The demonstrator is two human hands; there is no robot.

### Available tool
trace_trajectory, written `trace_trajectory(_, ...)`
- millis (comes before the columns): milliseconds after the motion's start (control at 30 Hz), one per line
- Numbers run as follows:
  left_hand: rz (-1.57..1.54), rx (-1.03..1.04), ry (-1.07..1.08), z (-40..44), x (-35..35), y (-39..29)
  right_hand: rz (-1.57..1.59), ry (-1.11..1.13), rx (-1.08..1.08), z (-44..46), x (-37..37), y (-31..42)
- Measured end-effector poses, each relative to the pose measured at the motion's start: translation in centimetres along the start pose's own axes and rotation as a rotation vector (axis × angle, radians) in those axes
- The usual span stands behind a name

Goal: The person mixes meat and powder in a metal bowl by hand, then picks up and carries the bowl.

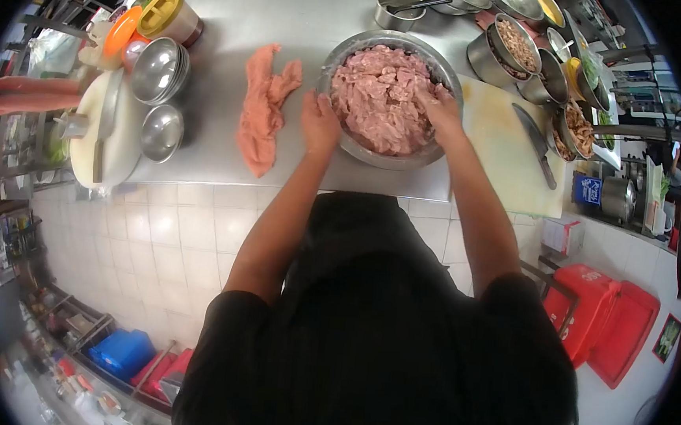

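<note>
A wide metal bowl (453,66) full of raw pale-pink meat pieces (384,97) sits on the steel table in front of me. At the bowl's left side, my left hand (319,122) presses against the outer wall with its fingers together, steadying it. My right hand (442,115) reaches over the right rim, fingers apart and stretched onto the meat; their tips are partly lost among the pieces. To the left of my left hand lies a crumpled orange-pink cloth (264,116). Right of the bowl, a knife (535,145) rests on a yellowish cutting board (486,156).
Stacked metal bowls (159,71) and a single small bowl (162,133) stand left, near a yellow-lidded container (170,17). A cleaver (106,125) lies on a round white board (85,143). Metal pots (485,57) crowd the back right. A saucepan (396,9) stands behind the bowl.
</note>
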State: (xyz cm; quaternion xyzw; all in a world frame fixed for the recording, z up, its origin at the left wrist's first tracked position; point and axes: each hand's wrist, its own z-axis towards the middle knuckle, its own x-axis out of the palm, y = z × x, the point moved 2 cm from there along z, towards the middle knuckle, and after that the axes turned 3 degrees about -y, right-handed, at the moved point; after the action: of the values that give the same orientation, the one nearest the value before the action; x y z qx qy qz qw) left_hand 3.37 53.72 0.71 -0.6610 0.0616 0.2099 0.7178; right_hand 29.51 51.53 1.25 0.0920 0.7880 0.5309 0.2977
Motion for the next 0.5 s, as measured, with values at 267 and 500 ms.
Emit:
trace_trajectory(267,-0.2,-0.221,0.078,0.2,0.4,1.5,0.407,0.476,-0.083,-1.4,3.5,6.2)
trace_trajectory(500,-0.14,-0.039,-0.054,-0.1,0.6,0.6,-0.692,0.248,-0.78,-9.7,8.3,7.7)
